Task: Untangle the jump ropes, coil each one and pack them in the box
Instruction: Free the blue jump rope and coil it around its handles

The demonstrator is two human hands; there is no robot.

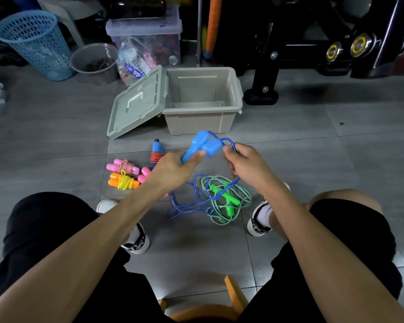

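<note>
We look down from our own head at our two bare hands, raised above a grey tiled floor point(289, 141) as we sit with knees apart.

Our left hand point(173, 170) has a closed grip: fingers curled round the lower ends of two light blue handles point(203, 144), thumb pressed flat along them. The handles lie side by side, their long axis slanting up and away to the right, with the fat ends pointing toward the box. Our right hand point(245, 163) pinches the blue rope point(197, 199) just beside the handles' fat ends, fingers curled tight on the thin cord. From there the rope loops over the hand and falls to the floor, where it lies in loose coils between our feet.

Touching and overlapping those coils is a green rope point(226, 197), a loose tangle with its bright green handles lying in the middle.

To the left on the floor sit the ropes already wound: a pink bundle point(124, 167), an orange bundle point(123, 180) wrapped in yellow cord just in front of it, and a blue-handled bundle point(157, 153) wrapped in red cord, partly hidden by our left hand.

Beyond our hands stands the beige box point(203, 106), open, with nothing visible inside. Its grey-green lid point(138, 101) leans tilted against the box's left side.
</note>
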